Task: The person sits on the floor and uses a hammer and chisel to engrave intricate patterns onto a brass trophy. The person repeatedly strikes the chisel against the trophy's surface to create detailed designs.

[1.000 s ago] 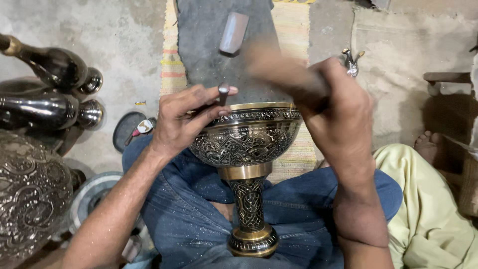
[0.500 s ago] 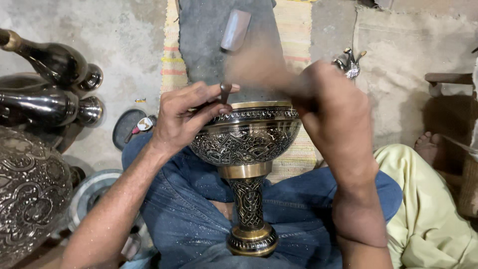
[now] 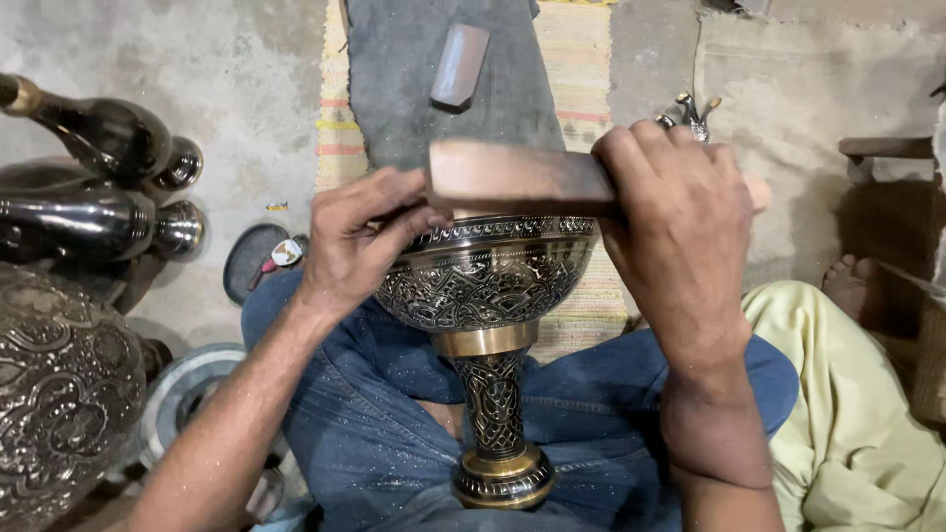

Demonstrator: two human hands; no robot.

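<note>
Right hand (image 3: 680, 236) gripping wooden mallet (image 3: 517, 177) over goblet (image 3: 488, 286) standing between knees | left hand (image 3: 360, 236) pinching something at rim, probably a chisel, now hidden | mallet sitting lower than before.

Soft, even daylight fills the scene, fairly bright and without hard shadows. Sharp white highlights glint on the two polished dark vases (image 3: 108, 187) at the left and on the brass collar of the engraved goblet (image 3: 488, 296). The wooden mallet (image 3: 522, 179) is slightly smeared by motion blur, its outline soft, while the right hand (image 3: 680, 232) and left hand (image 3: 360, 241) stay reasonably sharp. The far right edge falls into dim shadow. The wide lens bends things a little near the corners.
</note>
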